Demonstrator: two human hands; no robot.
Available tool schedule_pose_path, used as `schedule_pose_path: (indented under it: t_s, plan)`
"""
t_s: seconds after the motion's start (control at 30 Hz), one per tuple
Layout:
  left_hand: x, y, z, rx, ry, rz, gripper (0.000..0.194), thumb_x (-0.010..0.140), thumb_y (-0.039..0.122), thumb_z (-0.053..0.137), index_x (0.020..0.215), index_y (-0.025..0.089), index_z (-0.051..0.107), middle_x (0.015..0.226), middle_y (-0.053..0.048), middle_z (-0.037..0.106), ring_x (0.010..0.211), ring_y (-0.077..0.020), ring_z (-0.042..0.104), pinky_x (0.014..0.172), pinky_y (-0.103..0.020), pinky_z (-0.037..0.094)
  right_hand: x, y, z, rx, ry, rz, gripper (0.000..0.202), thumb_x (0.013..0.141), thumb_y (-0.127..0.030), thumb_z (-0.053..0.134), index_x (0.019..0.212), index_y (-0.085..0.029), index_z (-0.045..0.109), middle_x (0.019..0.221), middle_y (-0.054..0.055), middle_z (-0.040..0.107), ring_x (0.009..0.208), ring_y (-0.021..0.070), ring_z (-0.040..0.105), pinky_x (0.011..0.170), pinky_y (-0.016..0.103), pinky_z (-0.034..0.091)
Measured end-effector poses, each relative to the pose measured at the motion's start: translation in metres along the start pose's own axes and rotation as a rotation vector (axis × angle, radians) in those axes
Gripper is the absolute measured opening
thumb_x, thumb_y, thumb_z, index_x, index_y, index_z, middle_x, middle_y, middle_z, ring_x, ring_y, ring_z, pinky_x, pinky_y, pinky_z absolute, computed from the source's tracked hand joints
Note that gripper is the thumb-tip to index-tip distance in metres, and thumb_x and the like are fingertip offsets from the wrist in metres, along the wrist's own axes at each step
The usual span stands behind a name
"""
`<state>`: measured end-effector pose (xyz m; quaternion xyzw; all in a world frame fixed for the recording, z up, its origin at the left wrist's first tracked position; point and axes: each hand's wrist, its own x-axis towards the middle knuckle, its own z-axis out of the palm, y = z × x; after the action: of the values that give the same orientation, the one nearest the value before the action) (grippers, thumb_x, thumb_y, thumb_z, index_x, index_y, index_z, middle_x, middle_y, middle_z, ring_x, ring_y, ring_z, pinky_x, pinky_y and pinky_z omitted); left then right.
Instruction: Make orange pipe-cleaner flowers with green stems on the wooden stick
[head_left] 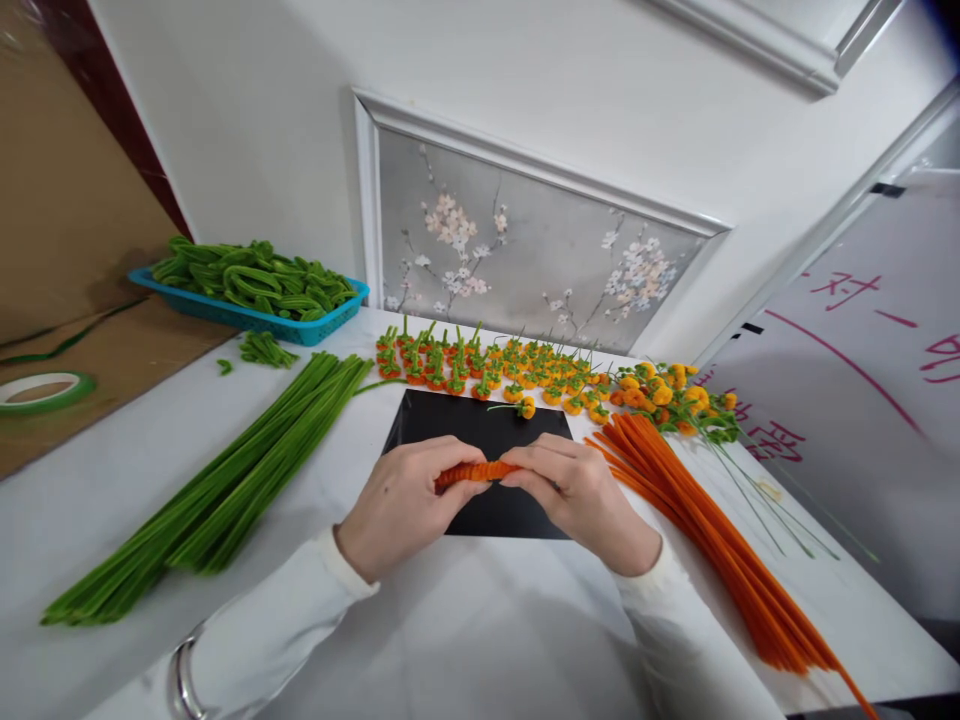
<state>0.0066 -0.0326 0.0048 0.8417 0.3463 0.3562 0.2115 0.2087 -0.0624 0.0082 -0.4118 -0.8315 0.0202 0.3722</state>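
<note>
Between my two hands, over a black mat (510,515), is a coiled orange pipe cleaner (480,472) stretched out sideways. My left hand (412,495) pinches its left end, thumb below and fingers above. On the other end, the fingertips of my right hand (581,490) are closed. A bundle of straight orange pipe cleaners (697,530) lies just right of my right hand. Left of my left hand lies a bundle of long green pipe cleaners (225,490).
Rows of small orange and yellow flower heads with green tops (457,365) stand behind the mat. Yellow pipe-cleaner flowers (664,390) are piled at right. A blue basket (300,328) of bent green pieces sits back left, near green tape (82,390). A whiteboard (862,350) borders the right.
</note>
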Motion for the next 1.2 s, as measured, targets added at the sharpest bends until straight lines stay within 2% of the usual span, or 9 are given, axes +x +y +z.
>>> schedule_pose_path:
  t_s: [0.17, 0.27, 0.4, 0.53, 0.7, 0.9, 1.0, 1.1, 1.2]
  plan:
    - [0.003, 0.002, -0.003, -0.051, -0.046, -0.039, 0.012, 0.081, 0.016, 0.056, 0.087, 0.020, 0.066, 0.079, 0.002, 0.067, 0.067, -0.0114, 0.058, 0.060, -0.022, 0.041, 0.000, 0.001, -0.002, -0.011, -0.010, 0.025, 0.017, 0.089, -0.028, 0.055, 0.095, -0.020, 0.068, 0.078, 0.003, 0.067, 0.068, 0.0138, 0.060, 0.064, 0.024, 0.049]
    - [0.003, 0.000, -0.005, -0.020, -0.045, -0.037, 0.013, 0.082, 0.015, 0.054, 0.086, 0.020, 0.066, 0.077, 0.002, 0.067, 0.065, -0.0116, 0.057, 0.059, -0.022, 0.040, -0.001, 0.004, -0.007, 0.012, -0.035, 0.066, 0.021, 0.086, -0.027, 0.061, 0.105, -0.020, 0.065, 0.084, 0.003, 0.069, 0.073, 0.0142, 0.063, 0.069, 0.024, 0.050]
    - [0.002, -0.005, -0.004, 0.131, -0.071, -0.016, 0.013, 0.085, 0.021, 0.053, 0.092, 0.022, 0.064, 0.086, 0.001, 0.068, 0.072, -0.0145, 0.060, 0.062, -0.024, 0.041, -0.005, 0.010, -0.011, 0.001, -0.059, 0.157, 0.014, 0.089, -0.025, 0.056, 0.099, -0.021, 0.066, 0.086, 0.002, 0.069, 0.073, 0.0142, 0.064, 0.069, 0.024, 0.049]
    - [0.001, -0.008, 0.001, 0.311, -0.117, 0.044, 0.025, 0.085, 0.034, 0.056, 0.109, 0.025, 0.059, 0.093, -0.001, 0.067, 0.080, -0.0190, 0.063, 0.066, -0.026, 0.042, -0.004, 0.007, 0.000, -0.032, -0.110, 0.124, 0.017, 0.093, -0.023, 0.047, 0.092, -0.019, 0.064, 0.083, 0.004, 0.068, 0.072, 0.0150, 0.063, 0.067, 0.025, 0.047]
    - [0.002, -0.007, 0.004, 0.301, -0.147, 0.084, 0.024, 0.093, 0.031, 0.042, 0.096, 0.026, 0.065, 0.076, 0.001, 0.061, 0.067, -0.0138, 0.058, 0.059, -0.023, 0.038, -0.002, 0.000, 0.013, 0.031, -0.156, 0.147, 0.014, 0.094, -0.019, 0.041, 0.094, -0.018, 0.055, 0.073, 0.001, 0.061, 0.065, 0.0128, 0.058, 0.060, 0.022, 0.043]
    - [0.005, -0.009, -0.003, 0.260, -0.142, 0.089, 0.022, 0.091, 0.026, 0.045, 0.085, 0.023, 0.066, 0.072, 0.001, 0.059, 0.065, -0.0125, 0.055, 0.058, -0.022, 0.035, -0.001, 0.003, 0.006, 0.066, -0.144, 0.156, 0.012, 0.090, -0.015, 0.045, 0.085, -0.019, 0.055, 0.069, -0.002, 0.060, 0.060, 0.0104, 0.055, 0.059, 0.021, 0.039]
    - [0.007, -0.015, -0.006, 0.239, -0.142, 0.059, 0.023, 0.091, 0.027, 0.045, 0.082, 0.022, 0.066, 0.070, 0.001, 0.059, 0.063, -0.0122, 0.054, 0.057, -0.022, 0.034, -0.002, 0.014, -0.001, 0.149, -0.159, 0.247, 0.014, 0.088, -0.012, 0.046, 0.082, -0.019, 0.056, 0.068, -0.003, 0.062, 0.060, 0.0095, 0.057, 0.059, 0.020, 0.041]
    - [0.010, -0.023, -0.007, 0.205, -0.173, 0.040, 0.027, 0.090, 0.027, 0.044, 0.075, 0.020, 0.065, 0.066, 0.001, 0.056, 0.061, -0.0119, 0.052, 0.057, -0.022, 0.034, -0.007, 0.037, -0.010, 0.266, -0.248, 0.365, 0.010, 0.086, -0.016, 0.047, 0.084, -0.018, 0.056, 0.068, -0.001, 0.064, 0.060, 0.0107, 0.060, 0.058, 0.020, 0.045]
    - [0.012, -0.030, -0.008, 0.162, -0.184, 0.009, 0.027, 0.089, 0.028, 0.045, 0.074, 0.019, 0.066, 0.067, 0.000, 0.057, 0.062, -0.0130, 0.053, 0.059, -0.022, 0.035, -0.016, 0.067, -0.018, 0.180, -0.231, 0.428, 0.010, 0.085, -0.020, 0.048, 0.081, -0.018, 0.056, 0.068, -0.001, 0.065, 0.061, 0.0113, 0.060, 0.058, 0.021, 0.046]
